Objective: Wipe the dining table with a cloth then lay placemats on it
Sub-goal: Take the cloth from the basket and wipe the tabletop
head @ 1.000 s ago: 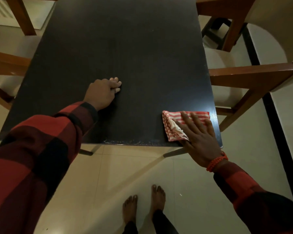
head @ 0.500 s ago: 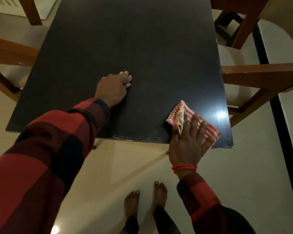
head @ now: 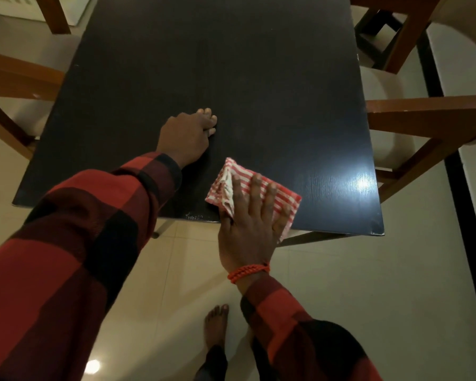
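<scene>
A dark dining table point(head: 231, 64) fills the upper middle of the head view. A folded red-and-white striped cloth point(head: 283, 195) lies at its near edge, right of centre. My right hand point(head: 249, 229) presses flat on the cloth with the fingers spread, palm over the table's edge. My left hand point(head: 186, 137) rests on the tabletop just left of and beyond the cloth, fingers curled under, holding nothing. No placemats are in view.
Wooden chairs with pale seats stand at the table's right side point(head: 429, 119) and left side point(head: 17, 81). A further chair point(head: 396, 26) is at the far right corner. My bare foot point(head: 216, 325) stands on the light tiled floor below the near edge.
My right hand has slid the cloth leftward along the table's near edge, from the right corner toward the centre. My left hand has stayed put on the tabletop.
</scene>
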